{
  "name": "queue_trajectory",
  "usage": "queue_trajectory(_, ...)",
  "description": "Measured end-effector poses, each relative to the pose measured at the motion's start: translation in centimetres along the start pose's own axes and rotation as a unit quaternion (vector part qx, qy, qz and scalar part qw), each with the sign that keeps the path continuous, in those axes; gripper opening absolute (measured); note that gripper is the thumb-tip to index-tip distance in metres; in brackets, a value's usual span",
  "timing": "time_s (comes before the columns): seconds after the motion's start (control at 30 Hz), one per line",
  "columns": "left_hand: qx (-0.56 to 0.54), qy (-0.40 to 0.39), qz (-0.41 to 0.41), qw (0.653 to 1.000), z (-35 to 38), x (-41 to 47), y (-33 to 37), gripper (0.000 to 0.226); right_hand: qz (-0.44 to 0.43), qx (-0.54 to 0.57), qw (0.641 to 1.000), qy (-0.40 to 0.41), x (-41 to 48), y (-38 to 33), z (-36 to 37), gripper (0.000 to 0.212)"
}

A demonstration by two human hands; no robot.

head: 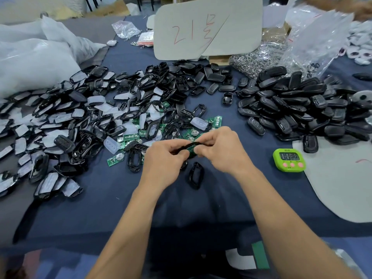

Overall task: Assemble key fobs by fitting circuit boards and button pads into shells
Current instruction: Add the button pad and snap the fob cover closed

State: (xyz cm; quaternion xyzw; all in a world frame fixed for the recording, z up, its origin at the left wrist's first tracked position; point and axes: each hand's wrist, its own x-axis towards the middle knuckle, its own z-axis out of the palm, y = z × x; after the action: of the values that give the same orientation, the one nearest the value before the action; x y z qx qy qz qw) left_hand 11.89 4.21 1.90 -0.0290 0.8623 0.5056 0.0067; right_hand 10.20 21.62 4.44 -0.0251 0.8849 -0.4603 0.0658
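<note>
Both hands meet over the blue cloth at the table's middle. My left hand [164, 158] and my right hand [218, 149] pinch the two ends of one black key fob shell [186, 147], held edge-on between the fingertips. What is inside the shell is hidden. Green circuit boards [215, 121] lie scattered just beyond the hands. Translucent white button pads [110, 144] lie among them. A loose black shell frame [195, 175] rests on the cloth just below the hands.
A large heap of empty black shells and white pads [66, 117] fills the left. Closed black fobs [298, 103] are piled at the right. A green timer [289, 159] sits on the right. Beige card [207, 27], key rings [257, 59] and plastic bags stand behind.
</note>
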Motion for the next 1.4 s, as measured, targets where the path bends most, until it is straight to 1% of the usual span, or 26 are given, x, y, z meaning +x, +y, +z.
queue_trajectory(0.07, 0.011, -0.023, -0.025, 0.999, -0.1, 0.5, 0.0, 0.035, -0.015, -0.042, 0.998, -0.038, 0.9, -0.2, -0.5, 0.015)
queue_trajectory(0.1, 0.015, -0.010, -0.035, 0.999, 0.0, 0.7, 0.0, 0.036, -0.013, -0.039, 0.998, -0.037, 1.5, -0.3, -0.7, 0.012)
queue_trajectory(0.13, 0.010, 0.015, -0.041, 0.999, 0.0, 0.9, 0.0, 0.032, -0.005, -0.008, 1.000, -0.016, 2.2, -0.4, -0.8, 0.010)
queue_trajectory(0.2, -0.071, 0.072, -0.081, 0.992, 0.3, 1.4, -0.6, 0.021, 0.005, 0.048, 0.996, 0.074, 4.3, -0.3, -0.9, 0.012)
queue_trajectory(0.23, -0.119, 0.090, -0.110, 0.983, 0.4, 1.5, -0.9, 0.022, 0.005, 0.032, 0.993, 0.112, 5.4, -0.1, -0.8, 0.014)
queue_trajectory(0.27, -0.160, 0.103, -0.132, 0.973, 0.6, 1.6, -1.2, 0.023, 0.009, -0.007, 0.992, 0.129, 6.6, 0.0, -0.7, 0.015)
queue_trajectory(0.3, -0.192, 0.110, -0.144, 0.965, 0.8, 1.6, -1.3, 0.021, 0.016, -0.051, 0.991, 0.127, 7.6, 0.2, -0.5, 0.015)
queue_trajectory(0.37, -0.246, 0.126, -0.151, 0.949, 1.1, 1.4, -1.2, 0.022, 0.028, -0.148, 0.985, 0.084, 9.4, 0.6, 0.3, 0.020)
queue_trajectory(0.43, -0.293, 0.146, -0.157, 0.932, 1.0, 1.5, -1.0, 0.022, 0.014, -0.234, 0.971, 0.046, 10.1, 0.8, 1.3, 0.015)
queue_trajectory(0.5, -0.319, 0.141, -0.160, 0.924, 0.9, 1.6, -0.9, 0.022, -0.006, -0.264, 0.963, 0.050, 10.2, 0.9, 1.9, 0.017)
queue_trajectory(0.57, -0.319, 0.123, -0.158, 0.926, 0.7, 1.8, -0.8, 0.024, -0.026, -0.264, 0.961, 0.075, 9.9, 0.9, 1.9, 0.014)
queue_trajectory(0.63, -0.314, 0.115, -0.160, 0.929, 0.6, 1.8, -0.7, 0.029, -0.024, -0.221, 0.970, 0.094, 9.5, 0.8, 1.4, 0.011)
queue_trajectory(0.67, -0.305, 0.116, -0.159, 0.932, 0.6, 1.8, -0.7, 0.033, -0.007, -0.170, 0.980, 0.106, 9.0, 0.6, 1.2, 0.009)
queue_trajectory(0.7, -0.292, 0.117, -0.155, 0.936, 0.6, 1.7, -0.5, 0.038, 0.018, -0.092, 0.988, 0.120, 8.5, 0.4, 0.9, 0.009)
queue_trajectory(0.73, -0.283, 0.113, -0.150, 0.941, 0.6, 1.6, -0.4, 0.041, 0.048, 0.016, 0.990, 0.130, 7.8, 0.1, 0.6, 0.014)
queue_trajectory(0.77, -0.280, 0.098, -0.141, 0.945, 0.7, 1.6, -0.1, 0.042, 0.080, 0.148, 0.978, 0.127, 6.9, -0.2, 0.4, 0.019)
queue_trajectory(0.8, -0.282, 0.073, -0.128, 0.948, 0.9, 1.4, 0.2, 0.039, 0.115, 0.273, 0.949, 0.111, 6.1, -0.4, 0.4, 0.021)
queue_trajectory(0.83, -0.284, 0.045, -0.118, 0.951, 1.1, 1.2, 0.6, 0.034, 0.143, 0.370, 0.914, 0.088, 5.1, -0.4, 0.4, 0.021)
queue_trajectory(0.87, -0.284, 0.023, -0.114, 0.952, 1.4, 1.0, 1.0, 0.030, 0.162, 0.431, 0.885, 0.068, 4.1, -0.4, 0.6, 0.019)
queue_trajectory(0.9, -0.285, 0.011, -0.116, 0.951, 1.7, 0.8, 1.4, 0.026, 0.176, 0.469, 0.864, 0.053, 3.2, -0.2, 0.8, 0.018)
queue_trajectory(0.97, -0.298, 0.005, -0.125, 0.946, 2.3, 0.5, 1.9, 0.021, 0.194, 0.516, 0.834, 0.035, 1.6, 0.2, 1.2, 0.018)
queue_trajectory(1.03, -0.308, -0.004, -0.136, 0.942, 2.7, 0.0, 2.3, 0.018, 0.208, 0.523, 0.826, 0.034, 0.5, 0.7, 1.7, 0.018)
queue_trajectory(1.13, -0.302, -0.014, -0.142, 0.943, 3.0, -0.4, 2.5, 0.020, 0.205, 0.503, 0.838, 0.052, -0.2, 1.0, 1.8, 0.019)
queue_trajectory(1.23, -0.296, 0.005, -0.136, 0.946, 3.4, -0.5, 2.3, 0.022, 0.193, 0.489, 0.848, 0.070, -0.4, 0.9, 1.9, 0.021)
queue_trajectory(1.37, -0.283, 0.025, -0.135, 0.949, 4.1, -0.5, 2.4, 0.009, 0.172, 0.470, 0.862, 0.085, -0.5, 0.6, 2.3, 0.020)
queue_trajectory(1.4, -0.284, 0.024, -0.136, 0.949, 4.2, -0.5, 2.5, 0.010, 0.167, 0.464, 0.865, 0.092, -0.5, 0.5, 2.3, 0.021)
